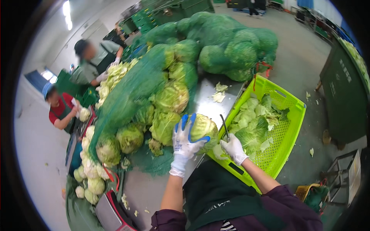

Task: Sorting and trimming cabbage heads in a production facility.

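My left hand [186, 143], in a white glove with blue fingertips, spreads over the near-left side of a cabbage head [205, 127] and grips it. The cabbage sits at the edge of the metal table [212, 107], with yellowed leaves on top. In my right hand [234, 148], in a thin white glove, is a knife [223, 124] with a narrow dark blade pointing up and away, apart from the cabbage. That hand is over the near-left rim of a lime-green plastic crate [277, 147]. Loose cabbage leaves [254, 124] lie in the crate.
A green mesh sack [136, 86] spills cabbages on the left; a full sack [228, 43] lies behind. Trimmed cabbages [95, 184] line the left edge near a red-edged scale [111, 213]. Two co-workers [92, 62] stand across. A dark green bin [344, 92] stands right.
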The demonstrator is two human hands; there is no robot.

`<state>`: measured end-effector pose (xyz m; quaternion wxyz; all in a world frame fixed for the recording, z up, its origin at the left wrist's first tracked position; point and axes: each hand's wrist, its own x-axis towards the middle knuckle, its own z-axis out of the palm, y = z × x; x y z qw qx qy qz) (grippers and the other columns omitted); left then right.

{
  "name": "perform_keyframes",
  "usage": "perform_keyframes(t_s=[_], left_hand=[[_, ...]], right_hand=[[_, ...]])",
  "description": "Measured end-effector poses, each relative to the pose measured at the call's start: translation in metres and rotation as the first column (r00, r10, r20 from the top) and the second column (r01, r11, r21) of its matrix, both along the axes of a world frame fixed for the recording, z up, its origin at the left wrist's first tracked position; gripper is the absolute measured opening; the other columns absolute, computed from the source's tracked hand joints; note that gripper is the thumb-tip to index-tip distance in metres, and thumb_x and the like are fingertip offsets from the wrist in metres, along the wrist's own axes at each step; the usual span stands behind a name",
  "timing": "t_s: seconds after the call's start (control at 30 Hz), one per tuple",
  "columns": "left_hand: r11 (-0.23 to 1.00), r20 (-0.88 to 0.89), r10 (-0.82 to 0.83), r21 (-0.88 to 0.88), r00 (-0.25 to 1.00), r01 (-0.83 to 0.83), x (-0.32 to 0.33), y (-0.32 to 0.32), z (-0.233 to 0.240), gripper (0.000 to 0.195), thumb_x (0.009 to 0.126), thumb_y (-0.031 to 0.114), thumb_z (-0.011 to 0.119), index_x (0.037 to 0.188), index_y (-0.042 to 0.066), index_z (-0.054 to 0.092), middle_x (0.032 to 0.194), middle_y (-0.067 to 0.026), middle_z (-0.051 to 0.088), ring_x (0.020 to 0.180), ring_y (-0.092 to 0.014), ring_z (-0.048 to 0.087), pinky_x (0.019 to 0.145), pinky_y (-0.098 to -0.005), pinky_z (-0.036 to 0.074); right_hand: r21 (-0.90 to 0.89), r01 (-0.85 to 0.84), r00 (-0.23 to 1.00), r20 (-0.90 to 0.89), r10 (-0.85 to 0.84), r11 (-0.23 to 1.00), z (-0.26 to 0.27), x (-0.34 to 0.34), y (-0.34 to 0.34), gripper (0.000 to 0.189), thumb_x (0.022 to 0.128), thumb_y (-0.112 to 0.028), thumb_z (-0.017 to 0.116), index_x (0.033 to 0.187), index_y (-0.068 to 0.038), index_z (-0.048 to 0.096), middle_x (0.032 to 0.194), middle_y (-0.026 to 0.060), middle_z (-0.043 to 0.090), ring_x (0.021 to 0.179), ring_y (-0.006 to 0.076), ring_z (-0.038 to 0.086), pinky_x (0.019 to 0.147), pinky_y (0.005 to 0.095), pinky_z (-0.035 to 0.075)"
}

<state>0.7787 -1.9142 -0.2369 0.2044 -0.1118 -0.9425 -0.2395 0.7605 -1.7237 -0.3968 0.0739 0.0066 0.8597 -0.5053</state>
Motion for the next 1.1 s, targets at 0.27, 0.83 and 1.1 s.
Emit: perform_keyframes(t_s=[0.27,0.83,1.1], left_hand=[[0.999,0.038,-0.051,-0.005,0.998,0.051,-0.021,0.009,0.001,0.09,0.06,0.038,0.078,0.136,0.006,0.041,0.133,-0.0149,0.048,0.118,-0.034,0.044,0.102,-0.045,0.031],[0.813,0.31,-0.235,0.582,0.921,0.011,-0.092,-0.015,-0.003,0.075,0.069,0.018,0.074,0.136,0.005,0.042,0.128,-0.0157,0.05,0.116,-0.028,0.049,0.1,-0.0369,0.039],[0.567,0.366,-0.381,0.818,0.849,-0.098,-0.073,0.0,-0.018,0.062,0.082,0.027,0.068,0.135,0.006,0.044,0.137,-0.0143,0.043,0.126,-0.023,0.039,0.105,-0.0353,0.033]], right_hand=[[0.175,-0.263,0.928,-0.222,0.298,0.949,0.107,-0.019,0.03,0.032,0.09,-0.026,0.05,0.11,0.0,0.053,0.089,0.0227,0.064,0.08,0.04,0.062,0.071,0.0456,0.051],[0.244,-0.066,0.98,-0.164,0.109,0.968,0.012,-0.047,-0.025,0.014,0.082,-0.004,0.05,0.093,0.003,0.048,0.067,0.0248,0.06,0.065,0.0396,0.063,0.056,0.0472,0.05],[0.27,-0.259,0.949,-0.106,0.296,0.927,0.106,-0.034,0.038,0.015,0.077,-0.008,0.052,0.083,0.005,0.054,0.07,0.0269,0.06,0.069,0.0418,0.062,0.066,0.0487,0.049]])
